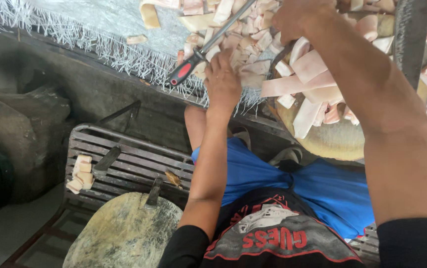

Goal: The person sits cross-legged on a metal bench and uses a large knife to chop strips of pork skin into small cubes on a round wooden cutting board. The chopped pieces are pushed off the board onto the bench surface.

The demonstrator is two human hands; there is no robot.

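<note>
Viewed from the head camera, the person is seated in blue shorts (pixel 273 176) at a work surface covered by a white woven sheet (pixel 89 25) with a frayed fringe along its near edge. The left hand (pixel 222 82) lies palm-down on a heap of pale meat strips (pixel 253 49) at the edge of the sheet, fingers held close together and pressed flat on the pieces — it grips nothing that can be seen. The right hand (pixel 298 17) is curled over more of the strips further up; whether its fingers close on a piece cannot be told, as the fingertips are hidden. A sharpening steel (pixel 208 42) with a red and black handle lies slantwise across the heap, its handle just beside the left hand, the rod running up towards the right hand. More strips, some long and pink-white, are piled on a round wooden chopping block (pixel 332 141) beneath the right forearm. At lower left stands a slatted bench (pixel 134 164) carrying a few small cut pieces (pixel 80 173) and, in front of it, a second worn round block (pixel 124 233) — well apart from both hands.
</note>
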